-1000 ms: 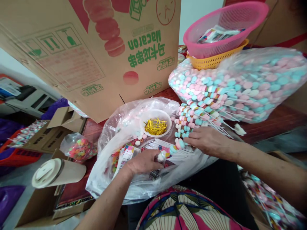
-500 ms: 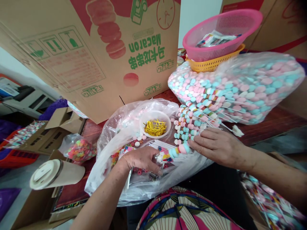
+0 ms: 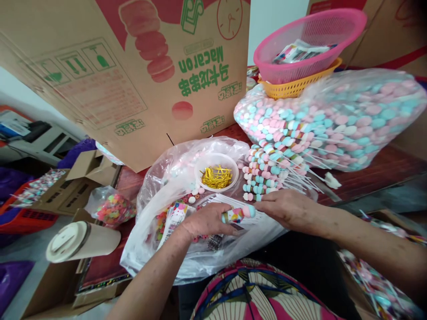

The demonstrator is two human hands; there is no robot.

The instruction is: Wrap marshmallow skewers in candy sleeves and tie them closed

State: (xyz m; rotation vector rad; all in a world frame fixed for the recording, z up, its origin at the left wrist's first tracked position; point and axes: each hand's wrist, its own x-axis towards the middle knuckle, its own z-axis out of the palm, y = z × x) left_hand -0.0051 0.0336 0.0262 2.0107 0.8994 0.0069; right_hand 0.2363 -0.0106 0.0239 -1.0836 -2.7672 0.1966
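My left hand (image 3: 204,222) and my right hand (image 3: 286,207) both pinch one candy skewer (image 3: 238,214) of pink, blue and white sweets, held level over a clear plastic sheet (image 3: 200,258) on my lap. The skewer's left end sits in a small printed wrapper bag between my left fingers. Just behind lies a stack of printed wrapper bags (image 3: 175,216) and a white bowl of gold twist ties (image 3: 216,174). A loose pile of candy skewers (image 3: 267,171) spills from a big clear bag of skewers (image 3: 333,120) at the right.
A large Macaron cardboard box (image 3: 133,75) stands behind the bowl. Pink and yellow baskets (image 3: 300,49) sit on the big bag. At left are a lidded cup (image 3: 82,240), a small bag of ring sweets (image 3: 113,206) and open cartons (image 3: 76,182). More packed sweets lie at lower right (image 3: 376,284).
My right hand drew back from the pile towards me with the skewer. My left hand closed round the skewer's left end, which now sits deeper in the wrapper.
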